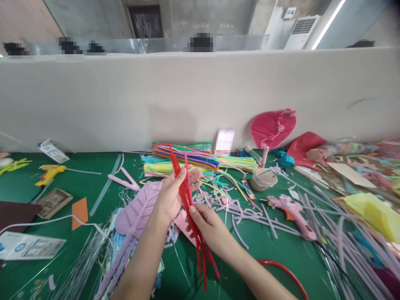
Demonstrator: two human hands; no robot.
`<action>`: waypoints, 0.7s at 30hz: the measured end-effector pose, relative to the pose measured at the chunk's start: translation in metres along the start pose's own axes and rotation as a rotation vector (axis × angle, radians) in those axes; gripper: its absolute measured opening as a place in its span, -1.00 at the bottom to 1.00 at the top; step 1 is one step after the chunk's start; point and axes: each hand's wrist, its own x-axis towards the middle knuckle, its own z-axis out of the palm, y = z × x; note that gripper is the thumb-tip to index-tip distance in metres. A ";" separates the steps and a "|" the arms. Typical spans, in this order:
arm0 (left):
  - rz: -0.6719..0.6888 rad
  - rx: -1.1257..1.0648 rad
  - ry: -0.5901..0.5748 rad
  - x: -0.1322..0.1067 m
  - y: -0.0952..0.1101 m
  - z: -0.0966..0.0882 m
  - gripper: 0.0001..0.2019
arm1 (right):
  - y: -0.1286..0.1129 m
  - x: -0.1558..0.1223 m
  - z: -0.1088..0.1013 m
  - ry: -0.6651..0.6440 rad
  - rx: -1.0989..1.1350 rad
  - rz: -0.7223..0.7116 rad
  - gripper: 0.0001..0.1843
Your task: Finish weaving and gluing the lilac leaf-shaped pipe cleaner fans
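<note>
A loose bunch of red pipe cleaners [200, 246] slants between my two hands above the green table, one of them a pinker red. My left hand [170, 195] has its thumb pressed on the upper part, with the other fingers reaching behind the stems. Lower down, my right hand [208, 225] pinches the same bunch between thumb and fingers. Under my left forearm lies a lilac leaf-shaped fan [142, 206] with a twisted stem. Just beyond my hands are bundles of multicoloured pipe cleaners [190, 156].
A pink glue gun [295, 214] and a small tub [264, 180] stand to the right, near many lilac stems [346, 246]. At left lie a yellow glue gun [49, 173] and thin wires [83, 258]. A pink fan [271, 129] leans on the white partition [125, 100].
</note>
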 end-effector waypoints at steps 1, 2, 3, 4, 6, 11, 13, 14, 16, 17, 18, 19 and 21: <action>-0.014 0.000 0.005 0.001 -0.002 -0.001 -0.84 | 0.000 -0.001 0.001 -0.012 0.059 0.033 -0.50; -0.026 -0.002 0.010 0.002 -0.004 -0.002 -0.84 | 0.000 -0.001 0.003 -0.031 0.106 0.067 -0.50; -0.039 -0.013 0.011 0.002 -0.007 -0.002 -0.86 | 0.000 -0.002 0.004 -0.053 0.137 0.093 -0.50; -0.053 -0.032 0.006 0.003 -0.010 -0.003 -0.86 | 0.000 -0.003 0.006 -0.068 0.149 0.105 -0.50; -0.085 -0.081 -0.015 0.004 -0.017 -0.001 -0.82 | 0.001 -0.003 0.008 -0.066 0.146 0.098 -0.50; -0.125 -0.131 0.013 0.007 -0.029 0.004 -0.72 | 0.010 -0.003 0.002 0.007 0.054 0.121 -0.58; -0.097 -0.137 0.061 0.011 -0.025 0.001 -0.76 | 0.006 -0.002 -0.006 0.026 -0.170 0.039 -0.67; -0.069 -0.137 0.100 0.013 -0.021 -0.003 -0.79 | 0.001 0.001 -0.011 0.044 -0.327 -0.019 -0.71; 0.007 -0.131 0.203 0.017 -0.010 -0.012 -0.86 | -0.019 0.013 -0.023 0.102 -0.684 -0.095 -0.74; 0.049 -0.124 0.273 0.019 -0.004 -0.018 -0.89 | -0.031 0.023 -0.029 0.140 -0.868 -0.132 -0.73; 0.085 -0.120 0.329 0.020 0.003 -0.024 -0.91 | -0.044 0.036 -0.036 0.193 -1.068 -0.173 -0.72; 0.117 -0.118 0.380 0.021 0.010 -0.029 -0.92 | -0.057 0.051 -0.041 0.237 -1.262 -0.207 -0.69; 0.156 -0.119 0.457 0.021 0.023 -0.038 -0.90 | -0.077 0.086 -0.051 0.291 -1.348 -0.238 -0.64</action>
